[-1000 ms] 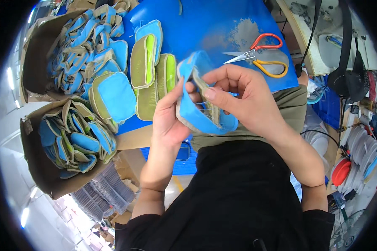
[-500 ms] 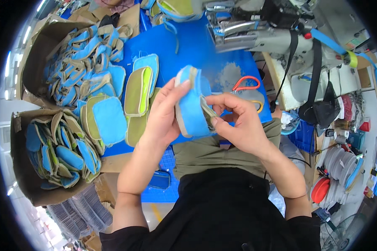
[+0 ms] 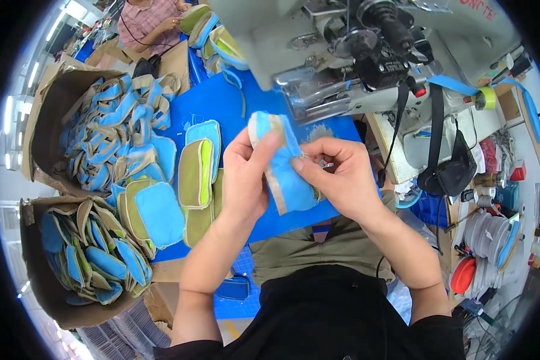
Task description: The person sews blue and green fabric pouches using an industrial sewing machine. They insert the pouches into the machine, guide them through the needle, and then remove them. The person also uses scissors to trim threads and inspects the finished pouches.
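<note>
In the head view, the blue fabric band with beige trim (image 3: pixel 291 183) is between your hands, over the blue tabletop (image 3: pixel 222 99). Its long axis runs from upper left down toward your lap, leaning right at the bottom. Neither hand is nearer, as both touch it: your left hand (image 3: pixel 249 174) grasps the upper left portion, thumb laid across the face; your right hand (image 3: pixel 342 174) pinches the right edge between thumb and forefinger.

Counted: one band held, one industrial sewing machine (image 3: pixel 390 66) beyond, two cardboard boxes at left. The upper box (image 3: pixel 47 135) holds tangled blue-and-beige strips, the lower box (image 3: pixel 35 258) flat pouch pieces, both too overlapped to count. Beside them lie green-and-blue pouch pieces (image 3: pixel 160 213), partly hidden by one another.
</note>
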A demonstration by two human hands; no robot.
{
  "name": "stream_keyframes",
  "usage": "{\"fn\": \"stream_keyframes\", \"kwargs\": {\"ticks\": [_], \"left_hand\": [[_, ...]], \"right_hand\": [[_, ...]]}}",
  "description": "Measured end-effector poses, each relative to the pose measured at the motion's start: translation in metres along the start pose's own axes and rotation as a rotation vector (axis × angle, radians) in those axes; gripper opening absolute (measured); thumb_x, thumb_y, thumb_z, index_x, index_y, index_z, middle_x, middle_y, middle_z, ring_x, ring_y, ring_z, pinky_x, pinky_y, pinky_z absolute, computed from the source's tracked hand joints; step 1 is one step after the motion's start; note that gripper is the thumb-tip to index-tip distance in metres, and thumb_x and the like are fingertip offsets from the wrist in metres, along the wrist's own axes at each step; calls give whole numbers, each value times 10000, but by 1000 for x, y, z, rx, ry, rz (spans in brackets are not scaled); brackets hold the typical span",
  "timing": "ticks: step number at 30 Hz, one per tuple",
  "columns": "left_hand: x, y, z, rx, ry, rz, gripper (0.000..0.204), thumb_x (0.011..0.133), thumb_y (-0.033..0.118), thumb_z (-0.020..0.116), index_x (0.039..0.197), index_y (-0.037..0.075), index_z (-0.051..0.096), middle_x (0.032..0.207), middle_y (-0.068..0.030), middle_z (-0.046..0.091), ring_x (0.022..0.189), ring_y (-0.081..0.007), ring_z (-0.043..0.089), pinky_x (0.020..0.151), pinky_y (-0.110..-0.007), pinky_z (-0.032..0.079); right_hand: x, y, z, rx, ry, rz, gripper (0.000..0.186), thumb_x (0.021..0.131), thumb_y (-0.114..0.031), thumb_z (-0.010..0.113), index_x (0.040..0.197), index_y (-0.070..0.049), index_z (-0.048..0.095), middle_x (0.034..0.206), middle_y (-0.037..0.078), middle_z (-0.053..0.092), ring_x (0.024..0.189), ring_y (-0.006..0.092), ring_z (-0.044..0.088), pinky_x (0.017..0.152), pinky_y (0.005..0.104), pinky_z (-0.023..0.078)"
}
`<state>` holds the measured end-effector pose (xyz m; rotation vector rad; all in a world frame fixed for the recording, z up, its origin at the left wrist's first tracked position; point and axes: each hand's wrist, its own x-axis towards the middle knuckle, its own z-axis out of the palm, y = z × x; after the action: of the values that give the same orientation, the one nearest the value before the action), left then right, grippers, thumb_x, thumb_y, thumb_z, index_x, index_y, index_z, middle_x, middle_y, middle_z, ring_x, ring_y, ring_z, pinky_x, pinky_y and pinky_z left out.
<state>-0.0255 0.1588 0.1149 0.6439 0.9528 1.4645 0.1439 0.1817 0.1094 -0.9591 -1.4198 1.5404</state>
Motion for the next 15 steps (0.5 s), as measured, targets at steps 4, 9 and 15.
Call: {"fn": "stream_keyframes", "kwargs": {"ticks": [4,9,15], "left_hand": [[19,2,-1,75,30,-37,154,936,97,747,1056,25,682,944,-41,726,794,-94,678,698,-268,552],[35,9,13,132,66,50,128,939,93,738,1034,24,686,904,-44,727,744,-86,668,651,-253,540],[42,11,12,256,114,63,119,959,117,697,1030,23,680,872,-39,718,702,-76,653,611,-239,525]], "right_hand": [[14,0,-5,10,-32,-17,148,914,-82,753,1012,29,752,870,41,750,787,54,645,673,231,507],[24,5,1,501,17,132,210,948,-111,738,1083,50,732,935,71,753,812,69,672,709,230,529],[24,10,16,812,76,255,237,959,-129,724,1109,54,717,995,84,750,838,95,695,743,245,554]]}}
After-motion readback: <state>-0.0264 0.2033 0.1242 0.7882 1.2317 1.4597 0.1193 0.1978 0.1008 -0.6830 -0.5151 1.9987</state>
